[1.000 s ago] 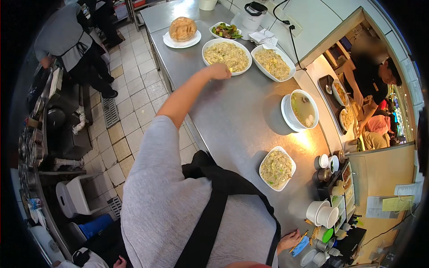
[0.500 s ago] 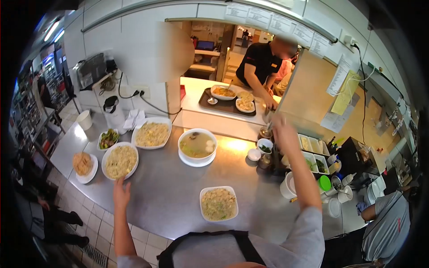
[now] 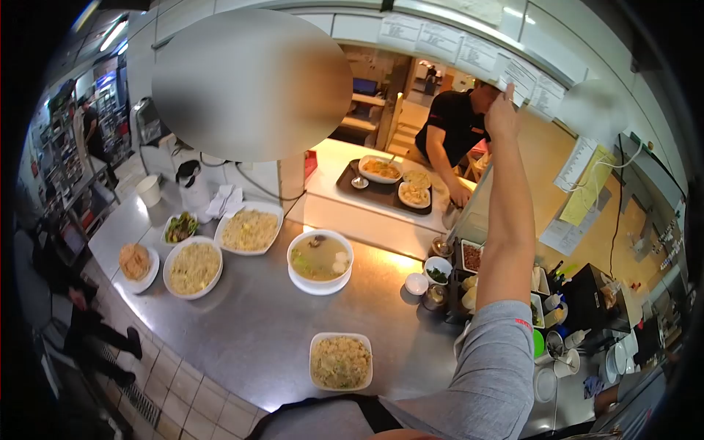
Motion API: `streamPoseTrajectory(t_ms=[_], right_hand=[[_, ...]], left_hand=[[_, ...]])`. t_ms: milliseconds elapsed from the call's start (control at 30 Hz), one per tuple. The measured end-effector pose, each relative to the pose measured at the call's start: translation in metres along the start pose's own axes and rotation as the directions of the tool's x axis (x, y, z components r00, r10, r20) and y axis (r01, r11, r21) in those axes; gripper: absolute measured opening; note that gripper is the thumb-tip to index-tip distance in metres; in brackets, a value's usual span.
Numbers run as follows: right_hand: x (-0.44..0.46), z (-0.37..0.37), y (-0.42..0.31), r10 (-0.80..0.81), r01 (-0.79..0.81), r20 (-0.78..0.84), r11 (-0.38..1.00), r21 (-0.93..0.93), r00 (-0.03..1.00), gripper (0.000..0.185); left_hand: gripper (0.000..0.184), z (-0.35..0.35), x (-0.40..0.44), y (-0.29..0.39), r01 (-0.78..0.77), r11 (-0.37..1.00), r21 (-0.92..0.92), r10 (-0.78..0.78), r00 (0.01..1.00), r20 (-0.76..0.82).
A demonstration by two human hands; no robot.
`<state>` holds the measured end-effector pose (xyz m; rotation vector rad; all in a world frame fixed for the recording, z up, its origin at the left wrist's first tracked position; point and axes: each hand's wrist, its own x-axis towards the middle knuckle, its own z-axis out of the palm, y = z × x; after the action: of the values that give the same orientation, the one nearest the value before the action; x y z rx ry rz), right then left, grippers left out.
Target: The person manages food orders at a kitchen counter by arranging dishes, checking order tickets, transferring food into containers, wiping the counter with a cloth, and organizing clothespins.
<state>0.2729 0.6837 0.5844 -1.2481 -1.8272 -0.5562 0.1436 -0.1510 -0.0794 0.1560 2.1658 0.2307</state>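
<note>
My right hand (image 3: 503, 117) is raised at the upper right, its index finger pointing up and touching or close to a row of printed slips (image 3: 480, 57) above the window; the other fingers look curled, with nothing seen in them. My left hand is out of view. On the steel counter (image 3: 242, 323) stand a soup bowl on a plate (image 3: 320, 258), a square bowl of fried rice (image 3: 341, 362), a round bowl of rice (image 3: 193, 268), an oval dish of rice (image 3: 251, 228), a small dish of greens (image 3: 180, 228) and a brown round food on a plate (image 3: 136, 264).
Behind the pass window, a person in black (image 3: 455, 132) reaches beside a brown tray (image 3: 372, 192) with several dishes. Condiment containers (image 3: 438, 270) line the counter's right side. A white cup (image 3: 149, 191) stands back left. Other people are at the left and lower right edges.
My right hand has risen from above the condiments to the slips. My left hand, earlier beside the round rice bowl, has left the view. The camera view has swung from the counter's left side toward the window.
</note>
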Motion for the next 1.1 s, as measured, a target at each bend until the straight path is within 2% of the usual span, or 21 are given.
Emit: streamPoseTrajectory(t_ms=[100, 167, 233, 267, 300, 333, 367, 400, 433, 533, 567, 600, 700, 733, 767, 800, 900, 967, 1033, 1067, 1100], right_hand=[[-0.024, 0.055, 0.01, -0.209, 0.246, -0.253, 0.962, 0.122, 0.944, 0.044], [-0.1, 0.032, -0.033, -0.372, 0.474, -0.384, 0.854, 0.214, 0.845, 0.044], [-0.195, 0.003, -0.081, -0.583, 0.595, -0.172, 0.687, 0.418, 0.794, 0.043], [-0.243, -0.041, -0.114, -0.581, 0.338, 0.309, 0.744, 0.576, 0.753, 0.037], [-0.298, -0.029, -0.122, -0.829, 0.757, 0.193, 0.558, 0.342, 0.524, 0.029], [-0.351, -0.03, -0.122, -0.909, 0.764, -0.062, 0.308, 0.568, 0.412, 0.032], [-0.379, -0.052, -0.13, -0.952, 0.744, -0.024, 0.222, 0.63, 0.304, 0.037], [-0.407, -0.073, -0.139, -0.981, 0.703, 0.014, 0.147, 0.696, 0.192, 0.042], [-0.421, -0.083, -0.139, -0.976, 0.685, 0.001, 0.152, 0.713, 0.216, 0.04], [-0.444, -0.1, -0.133, -0.929, 0.607, 0.032, 0.267, 0.748, 0.368, 0.029], [-0.448, -0.107, -0.126, -0.869, 0.523, 0.15, 0.412, 0.746, 0.471, 0.029], [-0.454, -0.113, -0.115, -0.786, 0.424, 0.266, 0.546, 0.723, 0.558, 0.03], [-0.509, -0.097, -0.051, -0.482, 0.197, 0.474, 0.824, 0.531, 0.737, 0.02], [-0.535, -0.093, -0.03, -0.332, 0.068, 0.555, 0.894, 0.442, 0.763, 0.017], [-0.558, -0.095, -0.017, -0.163, -0.077, 0.645, 0.942, 0.327, 0.747, 0.019], [-0.579, -0.098, -0.006, 0.015, -0.217, 0.711, 0.957, 0.194, 0.703, 0.02], [-0.644, -0.11, 0.0, 0.045, -0.143, 0.662, 0.985, 0.095, 0.748, 0.032], [-0.683, -0.108, -0.004, 0.037, 0.007, 0.654, 0.998, -0.065, 0.756, 0.039], [-0.697, -0.109, -0.005, 0.117, -0.074, 0.647, 0.993, -0.094, 0.754, 0.043], [-0.689, -0.109, -0.016, 0.122, -0.096, 0.625, 0.993, -0.074, 0.771, 0.043], [-0.683, -0.109, -0.024, 0.123, -0.115, 0.603, 0.992, -0.051, 0.788, 0.043]], left_hand=[[0.044, -0.026, -0.036, 0.057, -0.204, 0.976, -0.082, 0.211, 0.973, 0.095], [0.043, -0.058, -0.075, 0.133, -0.391, 0.898, -0.203, 0.415, 0.905, 0.096], [0.042, -0.109, -0.129, 0.224, -0.634, 0.71, -0.307, 0.647, 0.759, -0.071], [0.047, -0.138, -0.161, 0.268, -0.799, 0.552, -0.239, 0.758, 0.6, -0.255], [0.057, -0.162, -0.186, 0.302, -0.895, 0.362, -0.262, 0.847, 0.433, -0.309], [0.062, -0.175, -0.201, 0.329, -0.831, 0.084, -0.549, 0.893, 0.307, -0.329], [0.06, -0.182, -0.213, 0.354, -0.788, -0.093, -0.609, 0.896, 0.2, -0.396], [0.056, -0.186, -0.204, 0.373, -0.88, -0.088, -0.467, 0.88, 0.151, -0.45], [0.052, -0.19, -0.188, 0.389, -0.947, -0.076, -0.311, 0.867, 0.092, -0.49], [0.035, -0.213, -0.127, 0.425, -0.918, 0.153, -0.365, 0.897, 0.284, -0.339], [0.031, -0.234, -0.105, 0.434, -0.899, 0.192, -0.394, 0.882, 0.334, -0.331], [0.031, -0.264, -0.078, 0.444, -0.944, 0.249, -0.217, 0.861, 0.319, -0.397], [0.026, -0.363, 0.042, 0.479, -0.933, 0.331, 0.141, 0.704, 0.145, -0.695], [0.024, -0.406, 0.139, 0.503, -0.925, 0.348, 0.153, 0.673, 0.133, -0.728], [0.025, -0.441, 0.154, 0.508, -0.783, 0.516, 0.348, 0.6, 0.04, -0.799], [0.028, -0.467, 0.148, 0.505, -0.803, 0.51, 0.309, 0.544, 0.023, -0.839], [0.037, -0.53, 0.152, 0.525, -0.792, 0.555, 0.254, 0.451, 0.03, -0.892], [0.039, -0.558, 0.175, 0.546, -0.802, 0.521, 0.292, 0.411, -0.064, -0.91], [0.039, -0.577, 0.206, 0.565, -0.799, 0.499, 0.335, 0.352, -0.166, -0.921], [0.039, -0.583, 0.23, 0.569, -0.737, 0.445, 0.509, 0.387, -0.354, -0.851], [0.037, -0.575, 0.21, 0.566, -0.771, 0.579, 0.266, 0.369, -0.044, -0.928]])
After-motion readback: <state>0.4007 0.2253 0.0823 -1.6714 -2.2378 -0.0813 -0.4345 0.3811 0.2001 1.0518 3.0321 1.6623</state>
